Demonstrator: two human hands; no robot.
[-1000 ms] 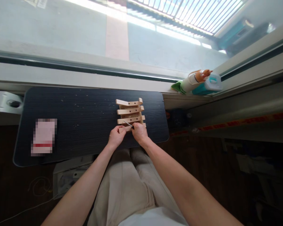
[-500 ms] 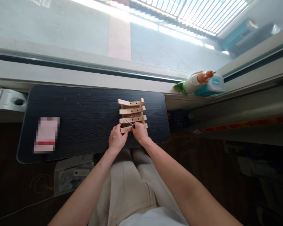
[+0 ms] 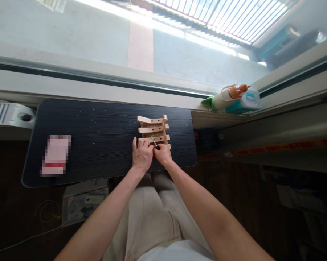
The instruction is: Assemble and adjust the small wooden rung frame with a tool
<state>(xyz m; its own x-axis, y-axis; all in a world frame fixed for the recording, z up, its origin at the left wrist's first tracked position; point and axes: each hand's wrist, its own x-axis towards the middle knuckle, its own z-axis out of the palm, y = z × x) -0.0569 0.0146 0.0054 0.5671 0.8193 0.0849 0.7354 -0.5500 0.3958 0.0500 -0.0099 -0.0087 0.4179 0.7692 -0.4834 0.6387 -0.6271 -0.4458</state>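
A small pale wooden slatted piece (image 3: 153, 129) lies toward the right side of the dark table, its slats dotted with dark holes. My right hand (image 3: 162, 154) is closed around a screwdriver (image 3: 154, 141); the thin metal shaft points up and left over the slats, and most of the dark handle is hidden in the fingers. Palm down, my left hand (image 3: 142, 155) lies over the front left corner of the wooden piece, its fingers stretched and partly spread. It covers much of the front slat, and its thumb side meets my right hand.
A pixelated pink and white item (image 3: 56, 156) lies on the left of the black table (image 3: 109, 145). Light specks are scattered over the tabletop. On the window sill stand a bottle with an orange cap (image 3: 228, 98) and a teal container (image 3: 245, 103). Below sits a white bin (image 3: 83, 203).
My left hand has shifted from gripping the front slat's left end to lying over it, nearer my right hand. The screwdriver shaft has swung to a steeper angle. The view shifted slightly.
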